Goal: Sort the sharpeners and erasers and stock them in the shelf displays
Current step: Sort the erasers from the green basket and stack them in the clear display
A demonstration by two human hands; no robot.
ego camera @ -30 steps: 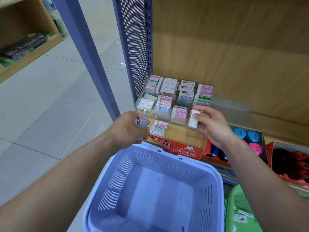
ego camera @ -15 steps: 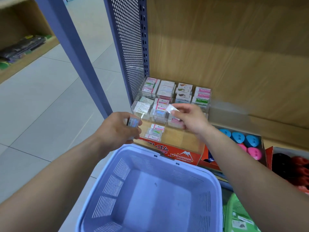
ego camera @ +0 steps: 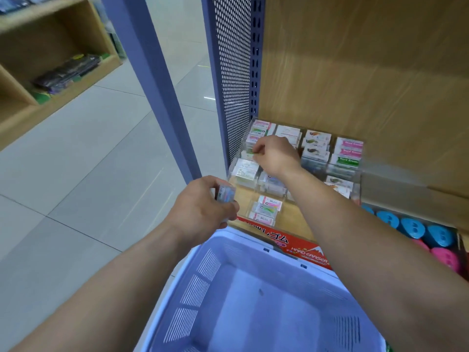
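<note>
- One eraser (ego camera: 255, 153) has crossed the clear display (ego camera: 357, 191). A second ago your right hand (ego camera: 275, 154) held it at the front-right cells. Now it is over the back-left cell, hard against the perforated panel (ego camera: 233, 72).
- Right hand: thumb and forefinger are pinched together, the other fingers curled. Only a sliver of the eraser shows beneath them, so the drop is not confirmed.
- Left hand (ego camera: 203, 207): no change. It still grips the spare erasers (ego camera: 225, 195), hovering just off the display's front-left corner, above the lilac basket (ego camera: 203, 288).
- Meaning: this piece looks close to being stocked. The handful in your left hand is likely next.
- Around: a red Hard Eraser box (ego camera: 311, 252) sits under the display's front edge. Blue sharpeners (ego camera: 411, 227) and pink sharpeners (ego camera: 445, 257) lie in a tray to the right, well apart from your hands.
- In the way: the back-left cell already holds stacked packs, and the panel crowds it on the left. Your right forearm lies across the middle cells and hides them.
</note>
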